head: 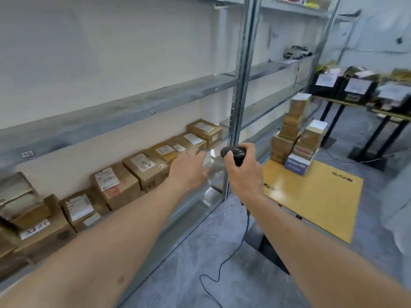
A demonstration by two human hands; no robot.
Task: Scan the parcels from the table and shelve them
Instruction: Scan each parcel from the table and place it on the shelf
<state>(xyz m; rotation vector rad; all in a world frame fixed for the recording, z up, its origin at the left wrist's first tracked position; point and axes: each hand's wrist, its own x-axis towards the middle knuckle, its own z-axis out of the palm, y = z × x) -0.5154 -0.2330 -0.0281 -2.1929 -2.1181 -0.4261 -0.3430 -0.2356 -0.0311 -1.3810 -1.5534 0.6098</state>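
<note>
A row of several brown cardboard parcels (115, 185) with white labels lies along a low metal shelf (191, 205) on the left. My left hand (189, 172) reaches over that shelf with fingers spread and holds nothing, close to the parcels near the upright post. My right hand (242, 172) grips a black corded barcode scanner (233, 154), held in front of the post. On the yellow table (311, 196) to the right stand two stacks of parcels (295, 134), brown boxes with a purple-and-white one at the bottom.
A grey shelf upright (242, 90) stands between the hands and the table. The scanner cable (224, 263) trails down to the concrete floor. Higher shelves (111, 116) are mostly bare. Black crates (347, 87) sit on dark-legged tables at the far right.
</note>
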